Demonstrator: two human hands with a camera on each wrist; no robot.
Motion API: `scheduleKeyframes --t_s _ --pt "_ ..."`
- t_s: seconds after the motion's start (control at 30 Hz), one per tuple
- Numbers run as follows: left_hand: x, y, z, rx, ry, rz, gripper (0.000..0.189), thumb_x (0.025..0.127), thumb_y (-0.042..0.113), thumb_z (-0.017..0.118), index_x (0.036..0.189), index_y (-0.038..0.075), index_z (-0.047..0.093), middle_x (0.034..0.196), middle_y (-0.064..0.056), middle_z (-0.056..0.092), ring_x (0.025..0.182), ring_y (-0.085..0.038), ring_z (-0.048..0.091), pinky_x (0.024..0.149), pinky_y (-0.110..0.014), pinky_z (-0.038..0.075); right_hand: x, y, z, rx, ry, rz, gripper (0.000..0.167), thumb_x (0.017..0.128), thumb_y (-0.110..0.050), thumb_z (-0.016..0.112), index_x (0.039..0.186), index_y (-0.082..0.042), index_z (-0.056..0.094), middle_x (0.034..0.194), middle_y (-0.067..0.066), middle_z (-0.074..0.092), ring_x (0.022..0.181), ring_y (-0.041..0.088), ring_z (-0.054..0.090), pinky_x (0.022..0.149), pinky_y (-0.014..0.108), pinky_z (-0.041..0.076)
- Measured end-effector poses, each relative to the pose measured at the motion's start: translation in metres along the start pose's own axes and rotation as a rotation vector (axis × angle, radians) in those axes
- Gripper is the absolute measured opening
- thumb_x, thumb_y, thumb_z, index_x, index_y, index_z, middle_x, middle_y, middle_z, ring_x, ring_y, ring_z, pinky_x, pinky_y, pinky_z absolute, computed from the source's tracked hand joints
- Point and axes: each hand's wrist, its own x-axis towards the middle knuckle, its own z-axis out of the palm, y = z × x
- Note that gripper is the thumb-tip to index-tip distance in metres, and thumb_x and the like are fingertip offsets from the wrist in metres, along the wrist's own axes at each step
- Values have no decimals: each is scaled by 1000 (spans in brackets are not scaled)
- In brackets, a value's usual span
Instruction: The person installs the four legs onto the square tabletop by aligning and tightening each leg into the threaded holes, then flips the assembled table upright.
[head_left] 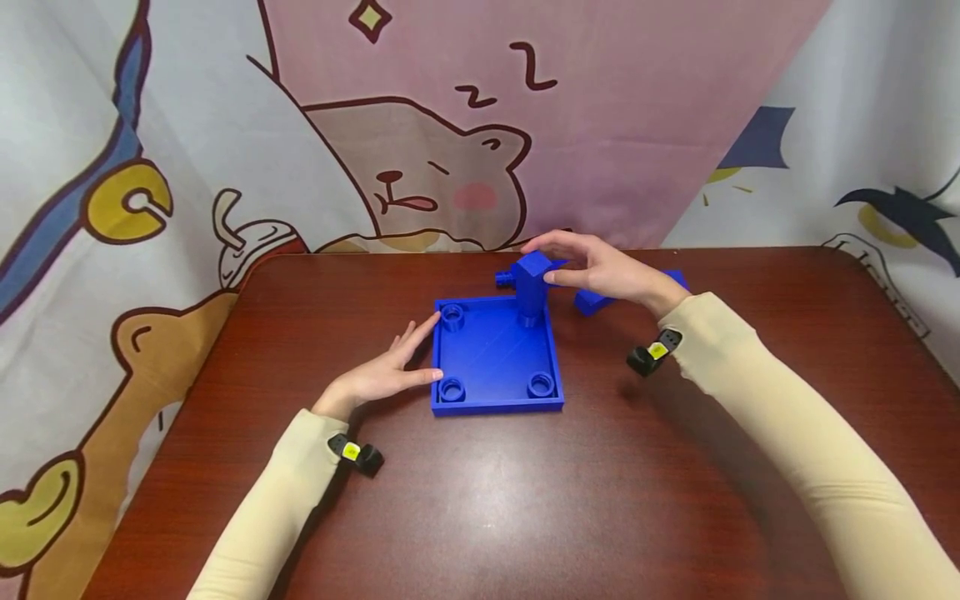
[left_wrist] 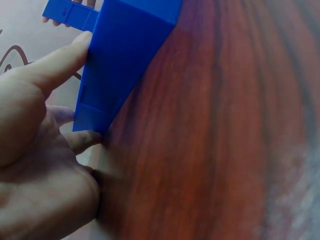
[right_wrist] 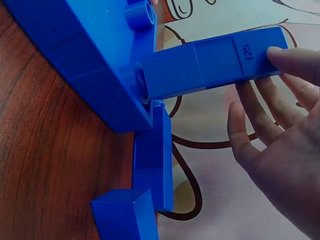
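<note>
A square blue panel with a raised rim and round corner sockets lies on the table. In its far right socket stands an upright blue square post, marked "125" in the right wrist view. My right hand pinches this post near its top between thumb and fingers. At the panel's left rim, my left hand rests with fingers spread, thumb and fingertips touching the side. Under the post, the far right socket is mostly covered.
Behind the upright post lies another blue post, its ridged peg sticking out to the left. One more blue post lies to the right, partly behind my right hand. A patterned curtain hangs along the back edge of the brown table.
</note>
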Motion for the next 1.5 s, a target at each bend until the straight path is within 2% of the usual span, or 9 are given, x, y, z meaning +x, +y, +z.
scheduleKeyframes --t_s 0.1,0.27,0.5,0.63,0.83,1.07,1.23,1.4,1.5 --pt "1 0 0 11 1 5 85 96 35 61 156 30 2 162 2 -2 143 -27 -17 108 -62 -7 -1 1 1 -15 40 -2 38 92 -7 66 129 -8 58 133 8 56 131 24 43 108 49 29" --pt "1 0 -1 15 0 14 86 95 35 61 157 28 2 162 0 -2 143 -29 -17 108 -61 -8 -2 2 4 -22 95 8 38 89 -8 70 126 -9 59 125 6 59 118 22 51 100 51 37" --pt "0 0 0 2 0 5 86 95 35 62 157 29 2 162 1 -2 143 -28 -17 108 -63 -8 -5 2 10 -94 163 13 39 87 -9 73 123 -7 57 116 6 60 106 21 56 83 43 45" --pt "-1 0 0 -3 -1 -10 85 95 34 61 156 31 2 162 1 -3 143 -27 -17 107 -65 -6 -6 1 12 -141 177 19 44 86 -10 74 124 -5 54 119 8 58 103 23 56 80 42 47" --pt "-2 1 -1 -1 0 -18 85 95 34 61 156 31 2 162 1 -3 143 -26 -18 107 -65 -6 -5 -1 7 -148 114 18 56 86 -10 75 134 -4 47 133 9 52 104 25 54 82 47 46" --pt "0 1 0 9 -1 -13 85 95 35 61 156 31 2 162 2 -2 144 -26 -17 108 -62 -7 -1 -5 -1 -195 -9 -54 58 88 -1 68 141 -9 45 138 8 49 122 26 48 90 50 44" --pt "-1 2 0 10 1 -11 85 95 35 61 156 31 2 161 3 -2 143 -26 -17 108 -63 -6 6 -8 -6 -178 -65 -123 56 90 2 62 142 -3 43 140 12 49 129 28 44 94 53 41" --pt "-1 4 0 7 1 -12 84 96 32 61 156 30 2 161 3 -2 143 -26 -18 108 -63 -7 12 -7 -9 -152 -86 -164 48 91 6 58 138 2 47 136 16 53 126 29 47 100 42 39" --pt "-1 6 0 12 0 -16 84 96 31 60 156 30 2 161 3 -2 143 -26 -18 108 -62 -7 12 -5 -8 -125 -73 -145 42 93 5 58 134 4 51 133 17 55 124 29 49 101 32 38"
